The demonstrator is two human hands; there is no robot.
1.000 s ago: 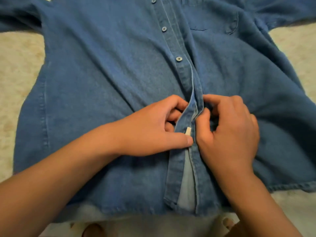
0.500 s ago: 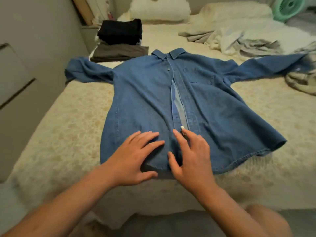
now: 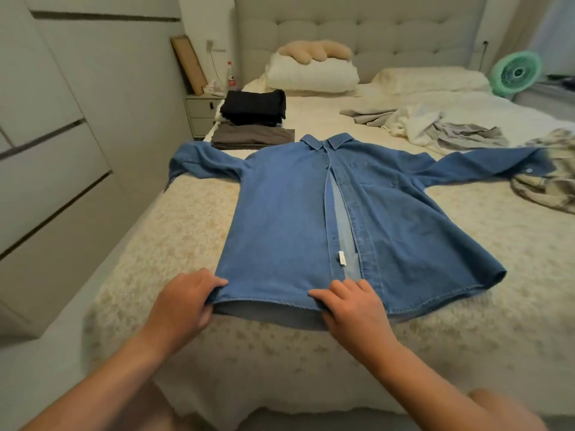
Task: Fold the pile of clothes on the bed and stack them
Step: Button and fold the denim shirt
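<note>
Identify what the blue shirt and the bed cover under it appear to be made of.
Blue shirt: likely denim or chambray, matte, given the paler inside face and stitched hem. Bed cover: seemingly plush fleece, cream, with a nubby, tufted surface.

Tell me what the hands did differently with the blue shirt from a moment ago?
Both hands slid down from the button strip to the bottom hem. The left hand now grips the hem's left corner, and the right hand pinches the hem near the middle. Before, they lay flat on the cloth. The blue shirt stays spread on the bed, sleeves out, front still partly open.
</note>
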